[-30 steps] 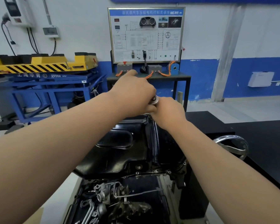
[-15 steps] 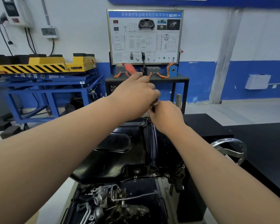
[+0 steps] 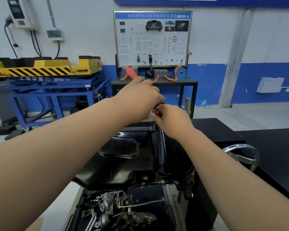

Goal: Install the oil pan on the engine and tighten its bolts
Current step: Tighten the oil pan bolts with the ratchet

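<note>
Left hand (image 3: pixel 140 97): you clenched it round a red-handled tool (image 3: pixel 131 72); the handle stuck out past your knuckles, above the pan's far edge.
Right hand (image 3: pixel 173 121): fingers curled in, right up against the left hand; whether they pinched anything, I could not tell; that part was hidden.
Oil pan (image 3: pixel 123 157): black and glossy, sitting on the engine (image 3: pixel 117 209), bulge upward, under both your forearms; bolts (image 3: pixel 162 181) showed along its near flange.
Handwheel (image 3: pixel 242 155): chrome, just right of the pan.
Behind: a wiring board (image 3: pixel 152 39) on a stand; a yellow-and-blue lift table (image 3: pixel 40 70) to its left.
</note>
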Tool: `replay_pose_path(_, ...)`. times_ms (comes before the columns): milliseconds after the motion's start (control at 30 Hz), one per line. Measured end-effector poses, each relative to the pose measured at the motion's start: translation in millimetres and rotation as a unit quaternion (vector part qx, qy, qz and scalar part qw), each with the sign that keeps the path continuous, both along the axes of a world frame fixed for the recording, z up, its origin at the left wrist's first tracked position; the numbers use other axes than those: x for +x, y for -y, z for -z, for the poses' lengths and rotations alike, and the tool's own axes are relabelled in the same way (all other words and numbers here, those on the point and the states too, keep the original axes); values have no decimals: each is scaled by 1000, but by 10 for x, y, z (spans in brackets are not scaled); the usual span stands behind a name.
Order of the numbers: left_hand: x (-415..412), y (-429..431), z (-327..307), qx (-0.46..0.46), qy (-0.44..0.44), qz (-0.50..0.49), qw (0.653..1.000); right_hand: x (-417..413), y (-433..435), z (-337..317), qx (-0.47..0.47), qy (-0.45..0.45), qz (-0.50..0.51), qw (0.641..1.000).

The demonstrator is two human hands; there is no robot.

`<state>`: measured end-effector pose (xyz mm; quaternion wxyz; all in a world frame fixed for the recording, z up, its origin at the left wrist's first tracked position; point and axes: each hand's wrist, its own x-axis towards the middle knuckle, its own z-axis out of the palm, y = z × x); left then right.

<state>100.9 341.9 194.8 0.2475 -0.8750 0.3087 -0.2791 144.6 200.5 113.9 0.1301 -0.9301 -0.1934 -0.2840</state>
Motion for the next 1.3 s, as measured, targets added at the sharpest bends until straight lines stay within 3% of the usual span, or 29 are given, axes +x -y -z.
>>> replay_pose_path(133, -3, -28, 2, 5, 15, 21, 1000, -4, 44, -10, -28, 14, 22, 999)
replay_pose_path(400, -89, 57, 16, -50, -19, -49, 997, 42, 72, -78, -37, -7, 33, 999)
replay_pose_path(533, -88, 55, -18, -4, 4, 11, 1000, 48, 122, -148, -64, -51, -9, 997)
replay_pose_path(667, -78, 100, -27, 21, 17, 1, 1000, 39, 163, -222, -88, -54, -17, 995)
replay_pose_path(933, -132, 195, 13, -70, -31, -97, 992, -8, 116, -213, -85, -32, 16, 996)
replay_pose_path(1133, -125, 148, -10, -1, 17, -20, 1000, 20, 162, -251, -36, -85, -44, 995)
replay_pose_path(1300, -121, 135, -11, 11, 36, -12, 999, 42, 184, -259, -46, -74, -40, 995)
